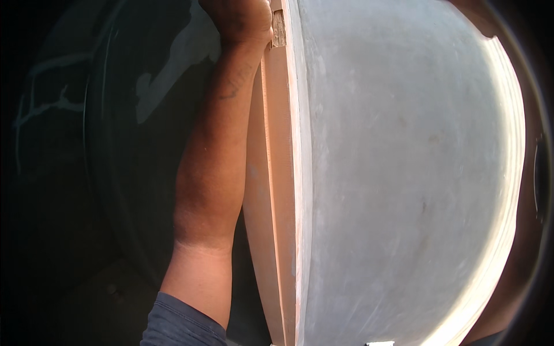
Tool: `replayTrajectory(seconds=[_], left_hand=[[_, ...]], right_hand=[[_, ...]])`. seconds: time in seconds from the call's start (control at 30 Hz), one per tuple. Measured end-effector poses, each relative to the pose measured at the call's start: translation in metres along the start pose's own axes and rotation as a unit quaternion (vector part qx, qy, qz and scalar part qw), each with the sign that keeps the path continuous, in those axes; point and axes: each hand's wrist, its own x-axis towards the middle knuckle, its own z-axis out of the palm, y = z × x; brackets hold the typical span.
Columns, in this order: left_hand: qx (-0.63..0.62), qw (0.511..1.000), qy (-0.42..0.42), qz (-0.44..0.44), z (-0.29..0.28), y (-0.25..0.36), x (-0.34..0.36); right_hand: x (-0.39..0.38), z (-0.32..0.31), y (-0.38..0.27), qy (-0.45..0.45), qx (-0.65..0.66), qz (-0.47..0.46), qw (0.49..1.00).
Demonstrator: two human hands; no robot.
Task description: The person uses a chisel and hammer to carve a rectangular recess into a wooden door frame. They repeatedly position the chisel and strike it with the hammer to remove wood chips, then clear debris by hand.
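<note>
A large grey door panel [404, 173] stands before me, its peach-coloured wooden edge [280, 144] running from top to bottom. A long groove line runs down that edge, and a rough rectangular cutout [279, 27] is near its top. My left arm reaches up along the panel's left side. The left hand [245, 20] is closed against the edge beside the cutout, its fingertips out of view. Around the panel's bright right rim bends my right arm, mostly in shadow. Only part of my right hand [478, 16] shows at the top right corner, touching the rim; its fingers are hidden.
Left of the panel is a dark, glossy surface [127, 173] with pale reflections. A small white piece [380, 343] shows at the bottom edge of the view. The panel fills most of the middle and right.
</note>
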Motion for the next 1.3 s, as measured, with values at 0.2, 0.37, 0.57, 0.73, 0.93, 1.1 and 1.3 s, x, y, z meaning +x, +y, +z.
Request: replayTrajectory(seconds=[0.2,0.37,0.57,0.73,0.93,1.1,1.3], left_hand=[[-0.013,0.998,-0.035,-0.054,0.061,0.042,0.016],[-0.048,0.996,-0.075,0.004,0.061,0.06,0.011],[-0.043,0.989,0.011,-0.145,0.065,0.061,0.024],[-0.047,0.991,0.006,-0.121,0.059,0.06,0.01],[-0.06,0.992,0.001,-0.11,0.053,0.059,0.006],[-0.061,0.993,0.023,-0.098,0.05,0.061,0.002],[-0.083,0.995,0.005,-0.06,0.044,0.06,0.005]], right_hand=[[-0.025,-0.03,0.026,-0.016,-0.006,0.018,1.0],[-0.03,-0.038,0.025,0.001,-0.01,0.008,1.0],[-0.032,-0.038,0.025,0.003,-0.007,-0.001,1.0],[-0.034,-0.039,0.025,0.009,-0.007,-0.004,1.0],[-0.031,-0.038,0.024,0.015,-0.007,-0.011,1.0],[-0.028,-0.034,0.021,0.015,-0.009,-0.015,1.0],[-0.026,-0.032,0.014,0.021,-0.011,-0.028,0.999]])
